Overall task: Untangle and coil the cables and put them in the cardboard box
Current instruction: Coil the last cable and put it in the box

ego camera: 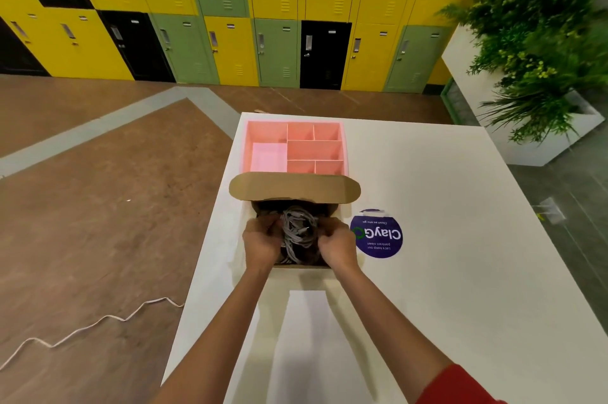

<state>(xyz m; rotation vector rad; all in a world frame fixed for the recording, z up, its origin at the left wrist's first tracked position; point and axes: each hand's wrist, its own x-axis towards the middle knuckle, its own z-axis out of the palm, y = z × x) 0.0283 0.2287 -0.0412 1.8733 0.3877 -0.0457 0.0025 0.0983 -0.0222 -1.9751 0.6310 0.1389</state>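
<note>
step: seating cables (297, 232) in box (293, 188) | grip: left hand (261, 244) and right hand (339, 245) both holding bundle | advice: press coils flat, tuck loose ends under

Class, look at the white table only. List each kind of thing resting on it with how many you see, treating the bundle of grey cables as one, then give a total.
Cardboard box: 1
Pink divided tray: 1
Bundle of grey cables: 1
Round purple sticker: 1
Total: 4
</note>
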